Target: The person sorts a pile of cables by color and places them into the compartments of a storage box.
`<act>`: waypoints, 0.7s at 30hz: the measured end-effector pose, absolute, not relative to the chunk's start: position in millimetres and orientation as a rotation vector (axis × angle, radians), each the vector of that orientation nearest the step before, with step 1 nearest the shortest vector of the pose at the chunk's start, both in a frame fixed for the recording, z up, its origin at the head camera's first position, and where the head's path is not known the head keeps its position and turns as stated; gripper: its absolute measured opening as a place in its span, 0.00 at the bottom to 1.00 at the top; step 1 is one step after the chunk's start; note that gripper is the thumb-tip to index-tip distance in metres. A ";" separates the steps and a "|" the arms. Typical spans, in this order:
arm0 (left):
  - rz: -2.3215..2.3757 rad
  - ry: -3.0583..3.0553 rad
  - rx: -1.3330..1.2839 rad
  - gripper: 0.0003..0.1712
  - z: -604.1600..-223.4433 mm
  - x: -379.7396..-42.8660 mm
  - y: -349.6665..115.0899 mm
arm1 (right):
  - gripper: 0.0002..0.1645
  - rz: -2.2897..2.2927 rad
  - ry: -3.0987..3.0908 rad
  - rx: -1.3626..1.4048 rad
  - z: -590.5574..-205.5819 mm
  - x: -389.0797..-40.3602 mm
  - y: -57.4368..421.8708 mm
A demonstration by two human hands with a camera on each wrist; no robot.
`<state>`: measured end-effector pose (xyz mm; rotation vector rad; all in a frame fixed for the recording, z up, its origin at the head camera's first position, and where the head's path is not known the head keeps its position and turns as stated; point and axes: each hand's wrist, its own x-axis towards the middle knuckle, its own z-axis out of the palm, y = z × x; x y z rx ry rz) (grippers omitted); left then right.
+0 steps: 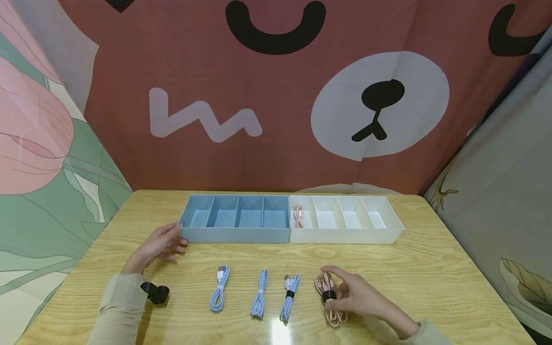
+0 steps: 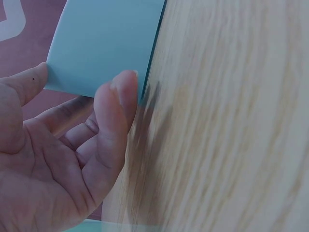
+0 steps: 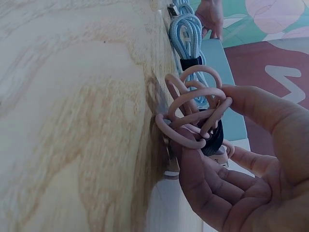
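Observation:
My right hand pinches a coiled pink charging cable, bound with a black strap, at the front right of the table. In the right wrist view, the pink cable's loops stick out between thumb and fingers. My left hand touches the left end of a blue divided box; in the left wrist view, its thumb meets the box corner and its fingers are loosely bent. Between the hands lie three bundled blue cables: one on the left, one in the middle, and one with a black strap.
A white divided box adjoins the blue box on its right. Its leftmost compartment contains another pink cable. Beside the left sleeve is a small black device. Printed cloth hangs behind the wooden table.

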<state>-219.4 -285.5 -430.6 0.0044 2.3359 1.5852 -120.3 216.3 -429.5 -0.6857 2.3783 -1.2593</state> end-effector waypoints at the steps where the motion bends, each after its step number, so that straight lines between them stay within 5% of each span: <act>1: 1.586 2.335 0.004 0.43 -430.6 -219.5 -285.5 | 0.45 -1.262 2.376 -0.681 -429.6 -120.4 216.6; 21: 1.590 2.336 0.009 0.43 -429.6 -219.2 -285.1 | 0.44 -1.269 2.389 -0.660 -422.3 -123.1 218.5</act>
